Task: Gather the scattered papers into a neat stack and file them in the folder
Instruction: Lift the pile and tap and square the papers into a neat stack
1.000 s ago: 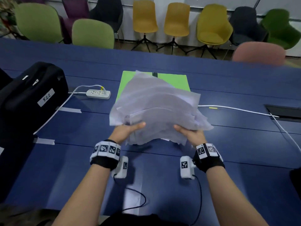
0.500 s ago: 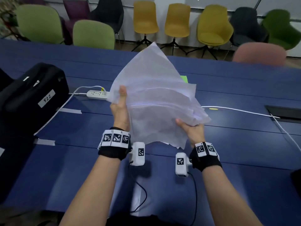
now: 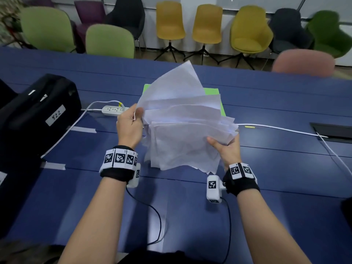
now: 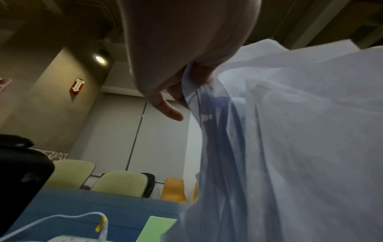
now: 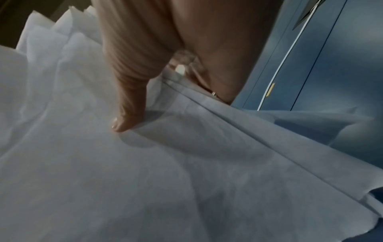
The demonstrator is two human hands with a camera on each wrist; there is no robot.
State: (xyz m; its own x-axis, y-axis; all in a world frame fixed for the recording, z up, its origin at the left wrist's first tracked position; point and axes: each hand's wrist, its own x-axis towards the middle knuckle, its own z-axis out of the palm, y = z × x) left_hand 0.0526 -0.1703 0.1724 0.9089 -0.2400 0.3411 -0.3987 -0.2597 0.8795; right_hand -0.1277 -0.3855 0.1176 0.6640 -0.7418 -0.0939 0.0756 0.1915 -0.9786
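A loose, fanned bundle of white papers [image 3: 182, 130] hangs in the air above the blue table [image 3: 276, 168], its sheets askew and their corners sticking out at different angles. My left hand [image 3: 131, 122] pinches the bundle's upper left edge between thumb and fingers. My right hand [image 3: 226, 147] grips the lower right side, thumb on top of the papers [image 5: 145, 163] and fingers underneath. The papers [image 4: 290, 147] fill the right of the left wrist view. The green folder [image 3: 211, 91] lies flat on the table behind the bundle, mostly hidden by it.
A black bag [image 3: 36, 115] with a white label sits at the left. A white power strip [image 3: 112, 110] and its cable lie beside my left hand. Another white cable [image 3: 282, 129] runs right toward a dark table hatch [image 3: 333, 131]. Chairs line the far side.
The bundle has tilted and come lower, uncovering the green folder's far edge. My left hand slid up and now pinches the upper left edge; my right hand shifted right and slightly up.
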